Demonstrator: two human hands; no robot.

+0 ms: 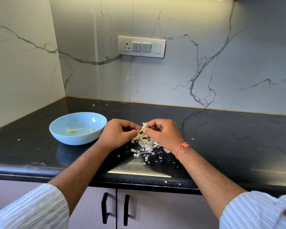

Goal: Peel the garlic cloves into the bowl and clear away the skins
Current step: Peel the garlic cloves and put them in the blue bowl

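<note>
Two hands, one clove in work.
surface (221,138): black, bare stretch at 3 o'clock of the hands.
bowl (78,128): blue, at 9 o'clock of the left hand, just beside it; a couple of yellowish bits inside, too small to tell if peeled cloves.
skin pile (145,142): directly under the hands, spilling toward 6 o'clock; loose flakes reach the front edge.
left hand (120,134): fingers curled, tips pinching at the clove's left side.
right hand (162,132): fingers curled, thumb and forefinger clamped on the clove.
garlic clove (144,127): held between both sets of fingertips, above the pile; long axis roughly 12–6.
key relation: bowl lies 9 o'clock of the clove, left hand nearer; judgement: drop goes leftward.
</note>
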